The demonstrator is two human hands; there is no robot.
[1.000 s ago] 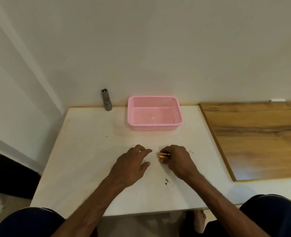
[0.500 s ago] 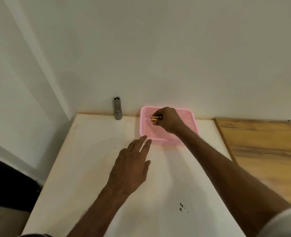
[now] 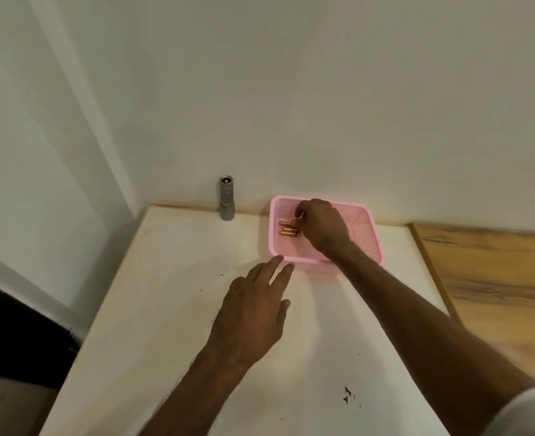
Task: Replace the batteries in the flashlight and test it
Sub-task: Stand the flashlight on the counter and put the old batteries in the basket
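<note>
The grey flashlight (image 3: 227, 199) stands upright at the back of the white table (image 3: 165, 309), against the wall. To its right sits a pink mesh basket (image 3: 368, 237). Three copper-coloured batteries (image 3: 287, 228) lie side by side on the basket floor, near its left wall. My right hand (image 3: 321, 228) reaches into the basket with loosely curled fingers; its fingertips touch the batteries' right ends without gripping them. My left hand (image 3: 253, 313) lies flat on the table with fingers apart, the tips close to the basket's front left corner.
A wooden board (image 3: 495, 287) lies on the right side of the table. The white wall rises directly behind the flashlight and basket. The table's left edge drops to a dark gap (image 3: 18, 335). Small black marks (image 3: 348, 396) dot the table near me.
My right hand carried the batteries from the table's middle into the basket and laid them on its floor. My left hand slid forward towards the basket. My head moved closer.
</note>
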